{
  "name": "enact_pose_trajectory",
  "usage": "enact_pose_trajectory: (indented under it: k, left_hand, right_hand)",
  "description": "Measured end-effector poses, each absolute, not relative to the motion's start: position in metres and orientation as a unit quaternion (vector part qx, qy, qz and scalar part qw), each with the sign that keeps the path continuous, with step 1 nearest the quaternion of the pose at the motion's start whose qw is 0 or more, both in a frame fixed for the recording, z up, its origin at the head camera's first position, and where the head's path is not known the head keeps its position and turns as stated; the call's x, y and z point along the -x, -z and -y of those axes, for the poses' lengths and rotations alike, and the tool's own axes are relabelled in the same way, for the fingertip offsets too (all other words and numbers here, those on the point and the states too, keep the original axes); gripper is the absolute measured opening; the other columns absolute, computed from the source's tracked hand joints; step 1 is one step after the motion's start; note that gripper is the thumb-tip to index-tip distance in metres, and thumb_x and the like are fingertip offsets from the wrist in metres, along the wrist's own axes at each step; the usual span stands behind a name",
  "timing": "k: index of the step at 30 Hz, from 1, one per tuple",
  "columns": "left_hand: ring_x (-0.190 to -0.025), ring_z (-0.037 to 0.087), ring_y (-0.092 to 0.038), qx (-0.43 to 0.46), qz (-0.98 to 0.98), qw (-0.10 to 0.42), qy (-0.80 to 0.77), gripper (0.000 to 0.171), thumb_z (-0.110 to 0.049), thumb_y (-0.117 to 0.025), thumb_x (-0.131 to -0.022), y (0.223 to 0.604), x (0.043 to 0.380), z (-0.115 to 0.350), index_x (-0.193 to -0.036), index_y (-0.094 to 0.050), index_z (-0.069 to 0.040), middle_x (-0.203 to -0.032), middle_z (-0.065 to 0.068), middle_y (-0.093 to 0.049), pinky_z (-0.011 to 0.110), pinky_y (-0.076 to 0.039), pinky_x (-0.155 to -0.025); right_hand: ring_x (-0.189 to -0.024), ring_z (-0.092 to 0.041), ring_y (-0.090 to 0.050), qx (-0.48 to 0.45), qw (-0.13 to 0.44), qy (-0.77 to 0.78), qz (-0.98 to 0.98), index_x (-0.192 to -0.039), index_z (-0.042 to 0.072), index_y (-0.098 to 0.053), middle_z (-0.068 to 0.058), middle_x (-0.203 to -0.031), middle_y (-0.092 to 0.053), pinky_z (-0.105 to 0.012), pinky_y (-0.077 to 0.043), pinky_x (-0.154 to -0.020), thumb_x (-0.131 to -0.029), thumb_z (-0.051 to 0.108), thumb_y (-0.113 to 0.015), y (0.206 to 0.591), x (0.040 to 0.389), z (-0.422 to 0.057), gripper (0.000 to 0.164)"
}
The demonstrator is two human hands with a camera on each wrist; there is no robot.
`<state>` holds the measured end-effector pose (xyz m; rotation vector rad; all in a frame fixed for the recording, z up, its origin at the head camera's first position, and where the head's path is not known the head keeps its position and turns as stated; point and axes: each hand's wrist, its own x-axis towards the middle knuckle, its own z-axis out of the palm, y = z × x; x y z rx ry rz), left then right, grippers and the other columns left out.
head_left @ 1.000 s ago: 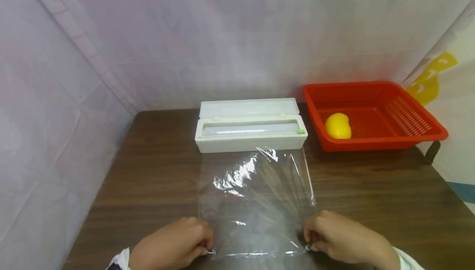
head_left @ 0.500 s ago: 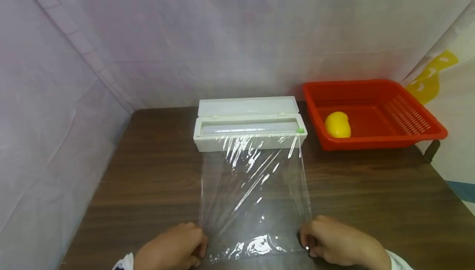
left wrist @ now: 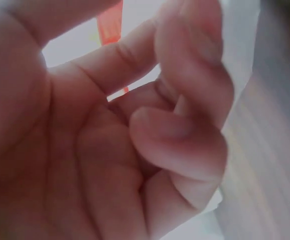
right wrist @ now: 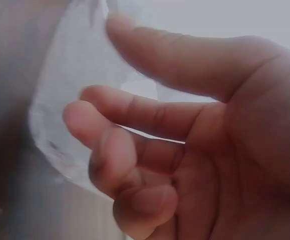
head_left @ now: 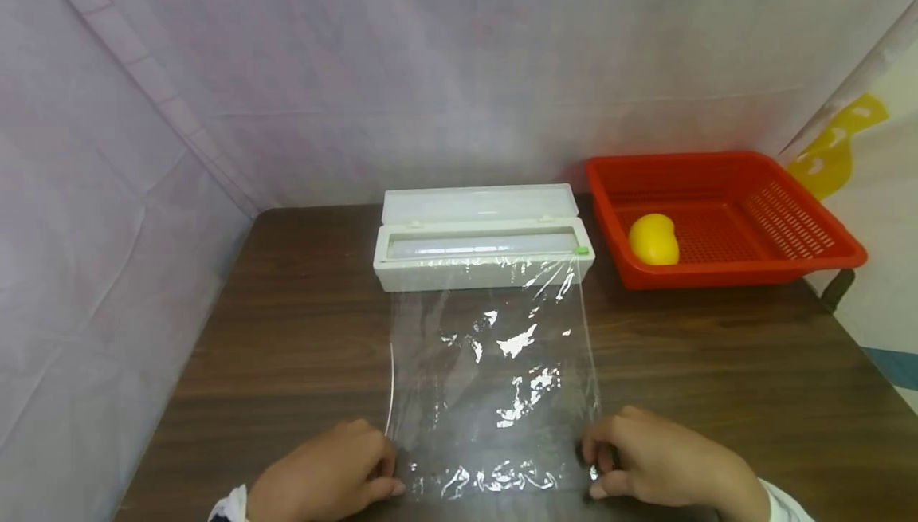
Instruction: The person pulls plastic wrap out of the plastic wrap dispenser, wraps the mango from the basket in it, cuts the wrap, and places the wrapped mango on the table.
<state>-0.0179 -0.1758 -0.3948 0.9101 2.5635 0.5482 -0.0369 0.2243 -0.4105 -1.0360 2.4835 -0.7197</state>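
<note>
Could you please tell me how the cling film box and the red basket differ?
The cling film box is white; the basket is red. The box is long and narrow, the basket much broader. The box holds a film roll, the basket a yellow fruit-like object. Both are open at the top.

Head view moderately lit; white glare on plastic film [head_left: 495,378]; wrist views hazy, blurred.

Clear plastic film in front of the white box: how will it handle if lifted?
The clear, shiny plastic film is likely floppy, given its wrinkles. It's probably thin and light: the brown wood-grain table shows through. It may stay tethered, since its far end reaches the white rectangular box.
</note>
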Motion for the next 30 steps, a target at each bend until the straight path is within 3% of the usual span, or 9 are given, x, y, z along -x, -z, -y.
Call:
enact_pose_trajectory:
  k: [3, 7, 10, 13, 17, 22, 26, 30]
  left_hand:
    - [-0.056, -0.003, -0.047, -0.326, -0.907, 0.161, -0.214, 0.021, -0.031, -0.07, -0.09, 0.39, 0.025, 0.177, -0.072, -0.071, -0.02, -0.065, -0.016, -0.062, 0.021, -0.049, -0.051]
    - [-0.053, -0.002, -0.046, -0.326, -0.914, 0.086, -0.227, 0.016, -0.023, -0.07, -0.09, 0.383, 0.036, 0.176, -0.076, -0.071, -0.016, -0.063, -0.013, -0.059, 0.02, -0.047, -0.048]
    - [-0.059, -0.001, -0.05, -0.329, -0.917, -0.024, -0.224, 0.007, -0.019, -0.072, -0.088, 0.381, 0.044, 0.171, -0.084, -0.073, -0.013, -0.069, -0.011, -0.061, 0.022, -0.051, -0.051]
    - [-0.067, 0.003, -0.056, -0.339, -0.899, -0.127, -0.245, 0.006, -0.013, -0.073, -0.084, 0.383, 0.051, 0.164, -0.09, -0.073, -0.011, -0.078, -0.007, -0.065, 0.024, -0.056, -0.057]
    - [-0.078, 0.01, -0.06, -0.351, -0.871, -0.201, -0.28, 0.011, -0.009, -0.072, -0.083, 0.388, 0.057, 0.156, -0.093, -0.071, -0.009, -0.088, -0.002, -0.068, 0.031, -0.06, -0.066]
    - [-0.094, 0.015, -0.059, -0.345, -0.867, -0.203, -0.298, 0.016, -0.009, -0.072, -0.083, 0.404, 0.065, 0.151, -0.099, -0.071, -0.008, -0.1, 0.004, -0.069, 0.04, -0.059, -0.078]
    - [-0.102, 0.019, -0.058, -0.335, -0.879, -0.18, -0.289, 0.022, -0.011, -0.072, -0.084, 0.412, 0.069, 0.148, -0.105, -0.071, -0.005, -0.109, 0.008, -0.068, 0.046, -0.058, -0.085]
    - [-0.102, 0.018, -0.059, -0.329, -0.888, -0.163, -0.276, 0.024, -0.012, -0.072, -0.085, 0.416, 0.07, 0.146, -0.108, -0.07, -0.006, -0.111, 0.008, -0.067, 0.047, -0.057, -0.089]
  right_hand:
    - [-0.067, 0.001, -0.054, 0.371, 0.11, 0.265, -0.883, -0.092, 0.024, -0.07, 0.02, -0.076, -0.062, -0.024, -0.051, -0.058, -0.085, 0.04, -0.074, 0.402, 0.042, -0.229, 0.018]
    - [-0.064, 0.0, -0.056, 0.334, -0.011, 0.276, -0.901, -0.095, 0.02, -0.07, 0.015, -0.078, -0.067, -0.023, -0.053, -0.054, -0.086, 0.024, -0.076, 0.379, 0.066, -0.245, 0.011]
    - [-0.065, -0.008, -0.058, 0.269, -0.125, 0.265, -0.917, -0.096, 0.014, -0.071, 0.004, -0.08, -0.072, -0.032, -0.055, -0.055, -0.085, 0.015, -0.077, 0.358, 0.096, -0.264, 0.013]
    - [-0.073, -0.024, -0.063, 0.179, -0.181, 0.253, -0.933, -0.105, 0.003, -0.069, -0.014, -0.093, -0.073, -0.05, -0.056, -0.061, -0.09, 0.02, -0.071, 0.343, 0.13, -0.284, 0.022]
    - [-0.091, -0.045, -0.059, 0.082, -0.158, 0.263, -0.948, -0.121, -0.01, -0.057, -0.033, -0.114, -0.062, -0.066, -0.051, -0.07, -0.096, 0.034, -0.059, 0.342, 0.177, -0.308, 0.05]
    - [-0.104, -0.056, -0.044, 0.012, -0.073, 0.254, -0.964, -0.136, -0.019, -0.035, -0.047, -0.128, -0.04, -0.074, -0.042, -0.085, -0.093, 0.051, -0.057, 0.36, 0.225, -0.325, 0.085]
    - [-0.098, -0.052, -0.043, -0.011, 0.021, 0.24, -0.971, -0.14, -0.017, -0.027, -0.042, -0.121, -0.038, -0.068, -0.044, -0.083, -0.087, 0.062, -0.058, 0.371, 0.243, -0.324, 0.101]
    - [-0.09, -0.047, -0.047, -0.015, 0.081, 0.205, -0.975, -0.138, -0.015, -0.029, -0.035, -0.111, -0.045, -0.061, -0.048, -0.078, -0.087, 0.057, -0.062, 0.373, 0.251, -0.315, 0.094]
